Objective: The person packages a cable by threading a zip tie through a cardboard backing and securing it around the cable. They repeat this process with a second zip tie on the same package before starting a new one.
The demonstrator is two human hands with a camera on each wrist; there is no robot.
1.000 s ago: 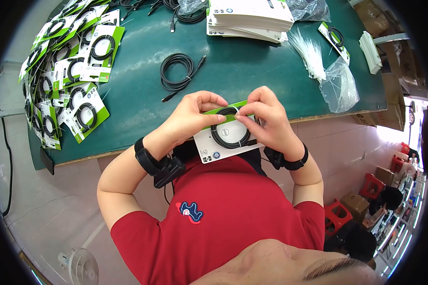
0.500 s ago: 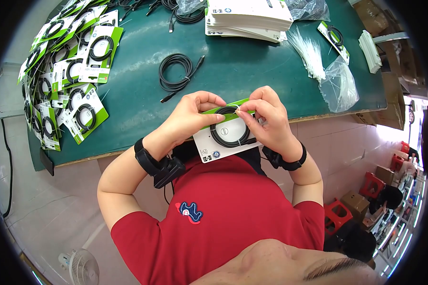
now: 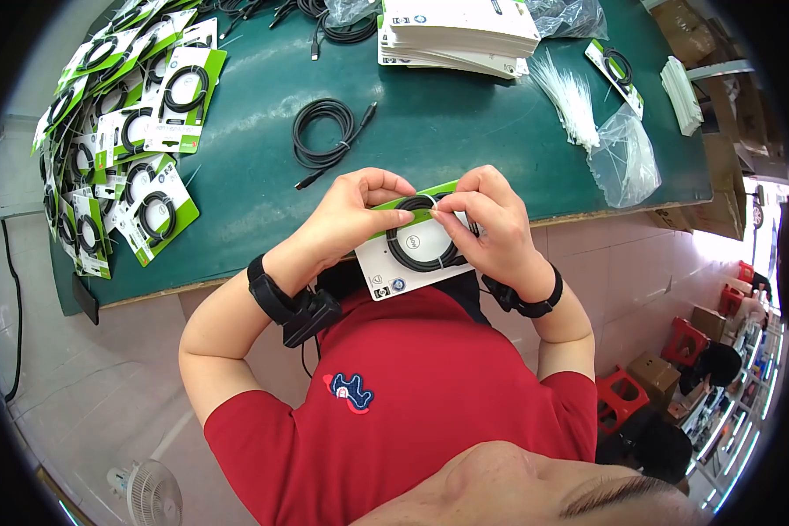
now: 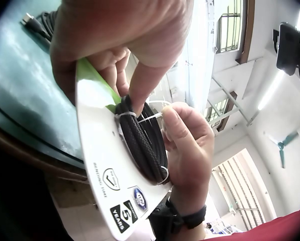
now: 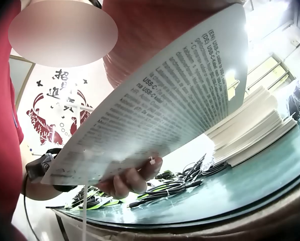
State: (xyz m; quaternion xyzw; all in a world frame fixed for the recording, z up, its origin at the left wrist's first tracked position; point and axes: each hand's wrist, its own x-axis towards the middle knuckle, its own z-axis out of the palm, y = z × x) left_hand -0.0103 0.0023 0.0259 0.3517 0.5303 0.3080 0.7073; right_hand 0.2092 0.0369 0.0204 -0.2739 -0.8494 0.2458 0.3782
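Right fingers: thumb and forefinger of my right hand (image 3: 495, 219) pinched together on the white tie (image 4: 151, 118).
Left fingers: my left hand (image 3: 349, 213) grips the card (image 3: 373, 267), opened only by card and coil; thumb presses the coil.
Pull: I judge slow and even best, in line with the tie; coil pinned flat, no jerk, or the card may bend.
Black coil (image 4: 136, 138): against card's printed face, under left thumb, just beside right fingertips.
Lower tie (image 4: 165, 173): round coil, away from left thumb.
Green table (image 3: 245, 158): loose cable (image 3: 322, 159) lies beyond my hands.
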